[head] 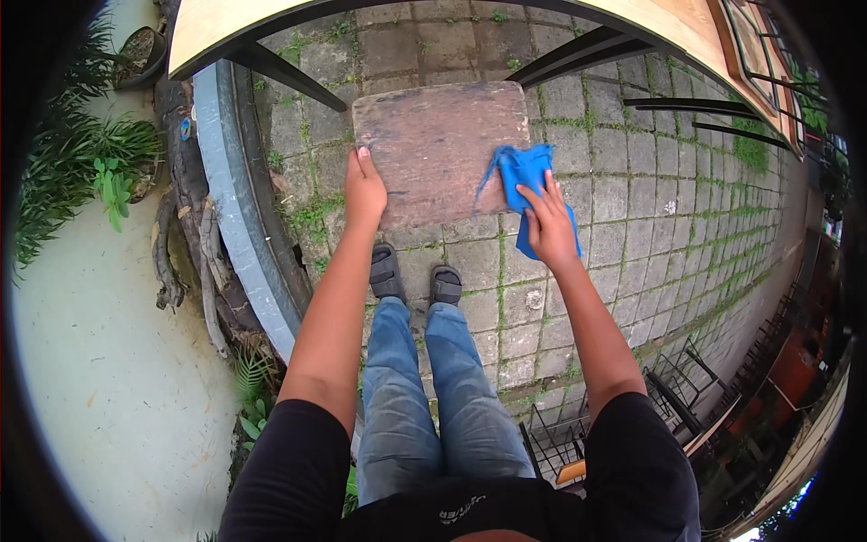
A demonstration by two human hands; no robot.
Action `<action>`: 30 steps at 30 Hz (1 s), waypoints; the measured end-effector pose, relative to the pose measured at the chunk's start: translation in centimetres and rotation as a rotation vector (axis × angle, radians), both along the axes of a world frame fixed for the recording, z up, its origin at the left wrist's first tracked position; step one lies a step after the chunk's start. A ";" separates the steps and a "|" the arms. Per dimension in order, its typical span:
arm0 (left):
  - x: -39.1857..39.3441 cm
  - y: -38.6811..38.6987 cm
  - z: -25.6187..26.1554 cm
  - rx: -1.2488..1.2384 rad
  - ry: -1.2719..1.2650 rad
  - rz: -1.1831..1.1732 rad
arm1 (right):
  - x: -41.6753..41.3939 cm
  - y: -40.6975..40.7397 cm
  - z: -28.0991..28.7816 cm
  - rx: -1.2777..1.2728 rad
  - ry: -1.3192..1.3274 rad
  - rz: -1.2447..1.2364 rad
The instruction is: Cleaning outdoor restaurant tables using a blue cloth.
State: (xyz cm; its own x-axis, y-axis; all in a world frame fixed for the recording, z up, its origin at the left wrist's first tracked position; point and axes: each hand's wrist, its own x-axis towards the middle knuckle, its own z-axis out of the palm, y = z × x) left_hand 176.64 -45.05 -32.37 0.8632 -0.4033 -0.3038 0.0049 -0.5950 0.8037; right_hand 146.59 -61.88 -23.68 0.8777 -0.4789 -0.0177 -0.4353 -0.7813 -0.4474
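A worn reddish-brown wooden board (440, 156), roughly rectangular with rounded corners, lies in front of me above the paving; what supports it is hidden. My left hand (364, 186) grips its left edge, the thumb on top and the fingers out of sight beneath. At the right edge, my right hand (547, 220) rests spread on a blue cloth (527, 176), pressing it against the board's side. Frayed threads of the cloth trail over the board's surface, and its lower part hangs down beyond the edge.
Beyond the board stands a light wooden table (210, 30) with black legs (291, 78). A grey kerb (237, 196), driftwood logs (186, 203) and murky water (115, 339) lie left. Mossy paving (609, 203) is underfoot; black metal chairs (559, 440) stand at lower right.
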 end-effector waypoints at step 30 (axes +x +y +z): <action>-1.0 -0.6 1.6 0.165 -0.291 0.014 | 17.2 -7.7 -3.5 -0.264 -0.126 -0.246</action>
State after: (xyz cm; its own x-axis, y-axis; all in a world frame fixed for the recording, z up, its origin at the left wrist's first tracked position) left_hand 175.63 -45.63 -30.73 0.9285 -0.3565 -0.1040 -0.2014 -0.7188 0.6655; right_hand 163.74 -69.62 -27.22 0.7231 -0.6494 0.2352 -0.5787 -0.7556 -0.3070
